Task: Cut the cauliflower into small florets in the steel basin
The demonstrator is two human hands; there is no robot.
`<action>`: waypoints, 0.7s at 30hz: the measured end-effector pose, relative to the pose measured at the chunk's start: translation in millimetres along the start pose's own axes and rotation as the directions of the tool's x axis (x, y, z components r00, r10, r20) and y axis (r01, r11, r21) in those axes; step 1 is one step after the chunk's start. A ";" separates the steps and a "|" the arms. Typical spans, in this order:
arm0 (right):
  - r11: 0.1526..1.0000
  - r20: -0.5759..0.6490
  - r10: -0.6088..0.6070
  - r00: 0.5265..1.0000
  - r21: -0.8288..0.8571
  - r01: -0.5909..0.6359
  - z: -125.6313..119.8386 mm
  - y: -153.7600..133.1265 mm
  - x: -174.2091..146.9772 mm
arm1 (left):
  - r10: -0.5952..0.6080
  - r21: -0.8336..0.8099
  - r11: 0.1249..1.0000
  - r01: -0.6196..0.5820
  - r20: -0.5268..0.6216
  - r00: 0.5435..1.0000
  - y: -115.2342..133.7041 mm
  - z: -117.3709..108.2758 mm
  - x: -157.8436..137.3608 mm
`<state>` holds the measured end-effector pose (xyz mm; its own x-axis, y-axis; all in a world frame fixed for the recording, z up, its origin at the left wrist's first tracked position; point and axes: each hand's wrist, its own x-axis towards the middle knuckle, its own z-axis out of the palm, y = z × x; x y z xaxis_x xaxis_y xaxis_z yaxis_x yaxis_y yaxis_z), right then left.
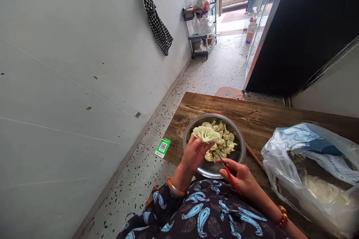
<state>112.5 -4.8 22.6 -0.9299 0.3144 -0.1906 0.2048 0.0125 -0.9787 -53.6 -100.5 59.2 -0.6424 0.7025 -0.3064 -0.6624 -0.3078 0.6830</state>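
My left hand grips a pale piece of cauliflower and holds it up over the metal bowl. In my right hand is a small knife with a red handle; its thin blade points up toward the bowl's middle, below the held piece. Several cauliflower florets lie loose in the bowl, partly hidden behind my left hand and the raised piece. The bowl stands close to my body on a dark wooden table.
To the right on the table sits an open clear plastic bag, with thin wooden sticks beside it. A green QR card is at the table's left edge. Beyond the table are a pink stool and a loaded cart.
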 end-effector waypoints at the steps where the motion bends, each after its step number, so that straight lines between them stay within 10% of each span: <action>1: 1.000 0.005 0.006 1.000 0.026 -0.007 1.0 -0.9 0.4 | -0.006 0.003 1.000 0.006 0.002 1.000 0.0 0.4 -0.9; 7: 0.983 -0.008 0.070 0.997 0.169 -0.068 3.8 -4.0 7.8 | -0.043 0.052 0.998 0.043 0.006 0.999 -3.3 2.5 -7.1; 21: 0.988 -0.066 -0.044 0.997 -0.148 0.034 -19.3 -15.6 2.8 | -0.069 0.112 0.990 0.081 -0.108 0.992 1.9 -2.8 -2.8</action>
<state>112.6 14.2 38.8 -0.9158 0.3757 -0.1421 0.2165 0.1636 -0.9625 -54.1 -104.8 59.5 -0.6327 0.6490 -0.4224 -0.6650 -0.1760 0.7258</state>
